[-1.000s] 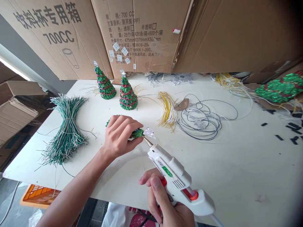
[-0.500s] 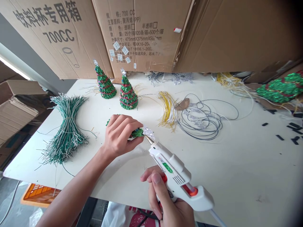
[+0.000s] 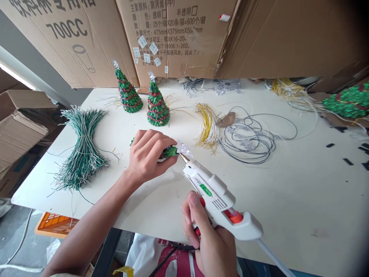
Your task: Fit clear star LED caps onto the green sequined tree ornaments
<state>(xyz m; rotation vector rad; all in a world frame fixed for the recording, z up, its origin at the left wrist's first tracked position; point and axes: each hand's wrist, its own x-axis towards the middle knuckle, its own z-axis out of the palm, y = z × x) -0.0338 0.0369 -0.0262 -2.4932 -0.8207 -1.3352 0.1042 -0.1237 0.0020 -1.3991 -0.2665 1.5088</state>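
My left hand (image 3: 151, 154) is closed around a small green Christmas tree ornament (image 3: 169, 152), which lies on its side with its clear star topper (image 3: 183, 149) pointing right. Most of the tree is hidden under my fingers. In my right hand (image 3: 209, 231) is a white hot glue gun (image 3: 215, 192), gripped by its handle. Its metal nozzle touches or nearly touches the base of the star; I cannot tell which. Two similar trees stand upright behind, one at the left (image 3: 128, 92) and one nearer (image 3: 157, 104), each topped with a clear star.
A tied bundle of green wires (image 3: 83, 148) lies left. Yellow-and-white wires (image 3: 208, 125) and a coiled light string (image 3: 249, 140) lie right of centre. Cardboard boxes (image 3: 178, 30) line the back. A larger glittery tree (image 3: 347, 100) and black scraps (image 3: 348, 161) are at far right.
The camera view has shifted slightly, with the scene sitting higher. My right index finger has curled in from its extended position onto the glue gun's trigger area. My left hand keeps its hold.
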